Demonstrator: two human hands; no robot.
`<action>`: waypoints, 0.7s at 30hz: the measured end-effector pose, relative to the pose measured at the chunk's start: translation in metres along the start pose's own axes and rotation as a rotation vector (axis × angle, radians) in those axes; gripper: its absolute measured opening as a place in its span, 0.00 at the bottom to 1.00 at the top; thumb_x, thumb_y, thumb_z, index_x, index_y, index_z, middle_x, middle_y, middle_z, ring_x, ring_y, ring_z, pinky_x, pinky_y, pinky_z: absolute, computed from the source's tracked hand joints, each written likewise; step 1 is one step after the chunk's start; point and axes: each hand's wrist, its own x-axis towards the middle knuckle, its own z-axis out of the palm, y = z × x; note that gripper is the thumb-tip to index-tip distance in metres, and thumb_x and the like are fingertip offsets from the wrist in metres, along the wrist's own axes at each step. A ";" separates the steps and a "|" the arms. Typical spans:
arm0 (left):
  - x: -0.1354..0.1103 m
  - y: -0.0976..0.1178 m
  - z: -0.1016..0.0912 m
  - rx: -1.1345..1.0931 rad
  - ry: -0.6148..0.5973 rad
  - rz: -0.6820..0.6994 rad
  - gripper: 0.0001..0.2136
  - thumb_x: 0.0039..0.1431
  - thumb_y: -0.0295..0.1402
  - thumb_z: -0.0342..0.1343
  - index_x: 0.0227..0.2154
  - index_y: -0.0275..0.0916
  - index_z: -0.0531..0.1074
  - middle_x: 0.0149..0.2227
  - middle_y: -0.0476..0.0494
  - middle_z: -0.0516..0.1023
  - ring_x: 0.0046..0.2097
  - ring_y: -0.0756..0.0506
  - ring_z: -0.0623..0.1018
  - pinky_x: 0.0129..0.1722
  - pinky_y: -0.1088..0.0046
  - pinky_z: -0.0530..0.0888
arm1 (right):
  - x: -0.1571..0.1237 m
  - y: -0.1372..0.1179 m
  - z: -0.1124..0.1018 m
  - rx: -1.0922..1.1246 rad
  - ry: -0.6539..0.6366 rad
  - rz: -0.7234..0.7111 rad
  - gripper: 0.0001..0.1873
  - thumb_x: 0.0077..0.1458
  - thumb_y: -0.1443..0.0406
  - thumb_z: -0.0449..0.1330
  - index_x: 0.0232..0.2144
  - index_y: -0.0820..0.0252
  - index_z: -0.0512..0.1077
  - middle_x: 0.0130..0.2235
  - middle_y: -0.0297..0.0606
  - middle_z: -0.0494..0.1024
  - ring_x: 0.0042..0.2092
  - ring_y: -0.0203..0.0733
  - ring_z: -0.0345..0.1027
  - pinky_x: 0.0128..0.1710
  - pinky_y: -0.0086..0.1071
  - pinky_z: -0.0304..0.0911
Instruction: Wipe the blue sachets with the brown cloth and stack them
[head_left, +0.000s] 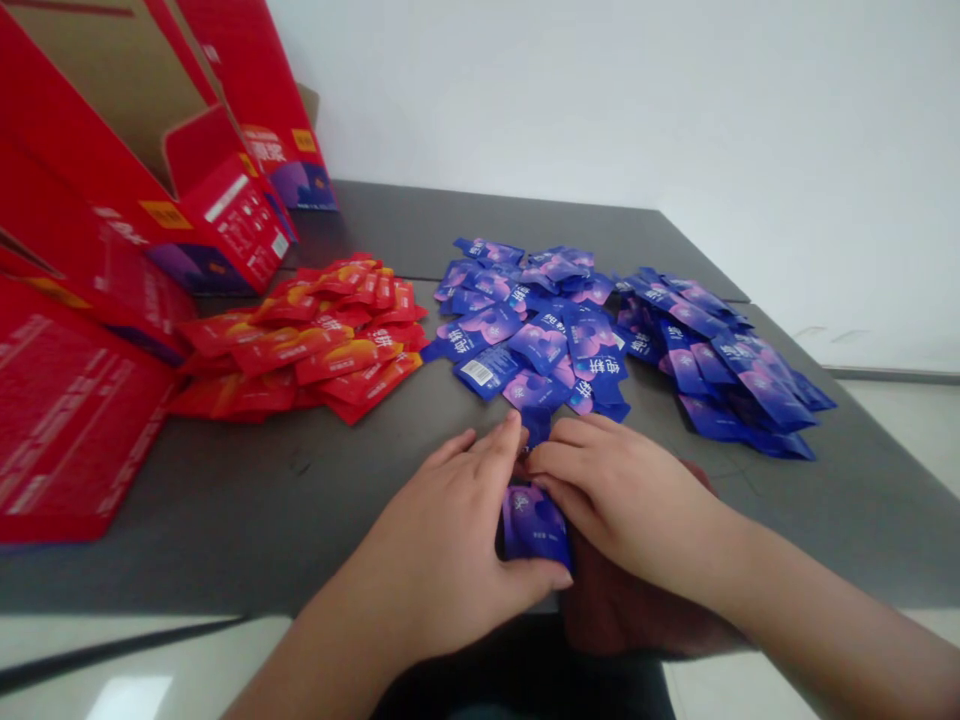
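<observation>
Between my two hands, near the front edge of the table, is a blue and purple sachet (534,522). My left hand (450,535) is curled round its left side, thumb at the bottom edge and fingers at the top. My right hand (615,485) has its fingers pinched together at the sachet's top end, where they meet the left fingertips. What exactly the right fingers grip is partly hidden. Just beyond my hands lies a loose heap of blue sachets (540,335). More blue sachets (727,360) lie stacked to the right, and red-orange sachets (322,340) are piled to the left.
Several red cardboard boxes (217,225) stand along the left of the grey table (360,490), some with open flaps. A white wall (600,90) rises behind it. Dark reddish cloth (637,610) shows below my right forearm.
</observation>
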 end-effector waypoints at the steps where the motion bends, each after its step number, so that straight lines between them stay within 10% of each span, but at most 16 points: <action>1: 0.000 0.000 0.000 0.009 0.002 -0.001 0.55 0.56 0.53 0.72 0.78 0.34 0.50 0.77 0.29 0.60 0.75 0.29 0.66 0.75 0.46 0.63 | 0.002 0.003 0.000 -0.008 0.005 0.011 0.10 0.73 0.68 0.57 0.45 0.56 0.79 0.44 0.41 0.81 0.47 0.51 0.73 0.54 0.50 0.67; 9: -0.002 -0.007 0.007 0.047 0.038 0.039 0.58 0.57 0.55 0.72 0.79 0.36 0.46 0.77 0.30 0.60 0.76 0.29 0.65 0.75 0.47 0.62 | -0.004 0.012 -0.006 -0.003 0.139 0.100 0.17 0.76 0.67 0.54 0.56 0.51 0.79 0.53 0.42 0.83 0.53 0.50 0.77 0.59 0.50 0.69; 15: -0.003 -0.005 0.001 0.054 -0.023 0.074 0.59 0.59 0.65 0.65 0.78 0.30 0.48 0.78 0.27 0.57 0.77 0.33 0.62 0.77 0.49 0.58 | -0.029 -0.016 -0.024 0.279 -0.024 -0.042 0.16 0.74 0.68 0.57 0.53 0.45 0.80 0.52 0.34 0.83 0.52 0.41 0.77 0.55 0.37 0.71; 21: -0.005 -0.006 0.003 0.060 0.008 0.107 0.49 0.65 0.53 0.67 0.78 0.38 0.49 0.78 0.32 0.57 0.78 0.36 0.60 0.78 0.51 0.56 | -0.027 -0.021 -0.009 0.237 -0.081 -0.025 0.12 0.73 0.67 0.59 0.48 0.48 0.82 0.46 0.35 0.82 0.47 0.43 0.76 0.49 0.39 0.70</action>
